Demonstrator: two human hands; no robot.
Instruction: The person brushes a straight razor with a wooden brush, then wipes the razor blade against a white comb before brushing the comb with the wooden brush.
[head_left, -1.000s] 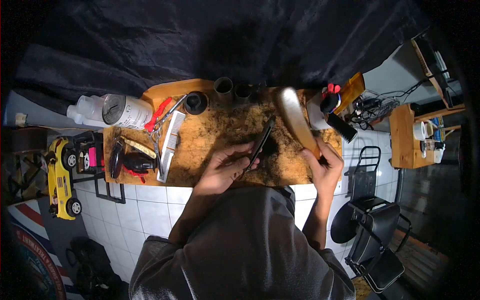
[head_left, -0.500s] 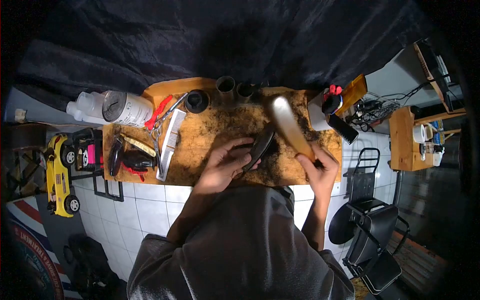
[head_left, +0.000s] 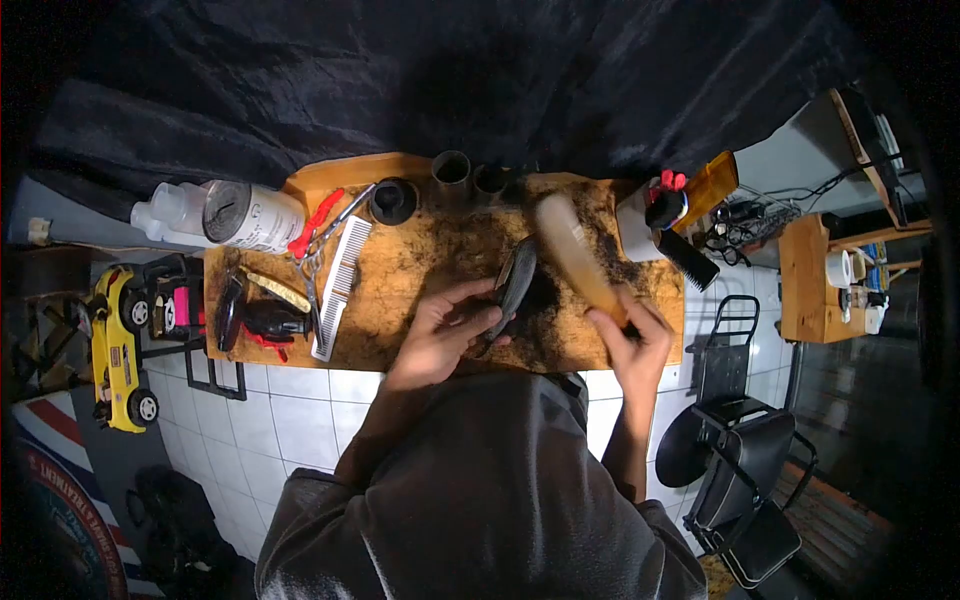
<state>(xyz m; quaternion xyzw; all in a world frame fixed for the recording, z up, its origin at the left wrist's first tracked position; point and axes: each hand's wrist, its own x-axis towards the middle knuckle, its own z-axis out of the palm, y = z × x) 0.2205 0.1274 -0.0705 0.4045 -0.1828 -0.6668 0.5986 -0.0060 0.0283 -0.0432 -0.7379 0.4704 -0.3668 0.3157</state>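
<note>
My left hand [head_left: 440,332] is closed around a black, curved, elongated tool [head_left: 517,288], held at a slant above the worktop. Its exact kind is not clear, and its lower part is partly hidden by my fingers. To the right, my right hand [head_left: 636,338] grips the tan lower end of a long brush [head_left: 578,250]. The pale upper part of the brush is smeared by motion and points up and left, beside the black tool. Dark hair clippings [head_left: 545,335] lie scattered on the wooden worktop [head_left: 390,275] below both hands.
A white comb [head_left: 341,288], scissors [head_left: 313,265], a red-handled tool [head_left: 318,224] and black clippers [head_left: 275,322] lie left. Dark cups [head_left: 452,170] stand at the back. A light holder [head_left: 634,228] with combs stands right. A folded black chair [head_left: 745,470] is beyond.
The black tool has turned more upright and its upper end has shifted left. The brush has swung slightly left and down, while both hands stay in nearly the same places.
</note>
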